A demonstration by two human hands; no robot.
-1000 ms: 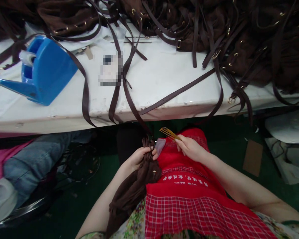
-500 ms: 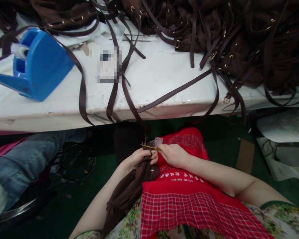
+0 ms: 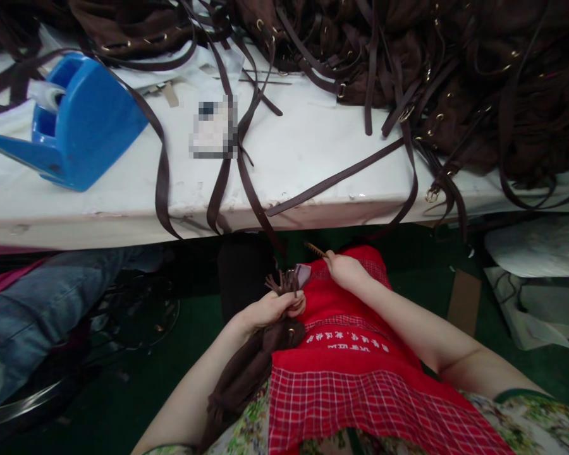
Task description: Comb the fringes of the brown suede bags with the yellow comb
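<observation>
My left hand (image 3: 271, 309) is closed around the top of a brown suede tassel piece (image 3: 249, 366) that lies along my lap, its fringe ends (image 3: 281, 282) sticking up above my fingers. My right hand (image 3: 345, 270) is closed on a small yellow comb (image 3: 315, 250), held just right of and above the fringe, over the red apron (image 3: 355, 354). A small grey tag (image 3: 302, 274) shows beside the fringe.
A white table (image 3: 294, 158) stands ahead with a blue tape dispenser (image 3: 76, 120) at left, brown leather straps (image 3: 332, 180) hanging over its edge and a heap of brown suede bags (image 3: 455, 69) at the back. Another person's jeans leg (image 3: 52, 303) is at left.
My right hand first brought the comb in against the fringe beside my left hand, then drew it away up and to the right. My left hand kept its grip.
</observation>
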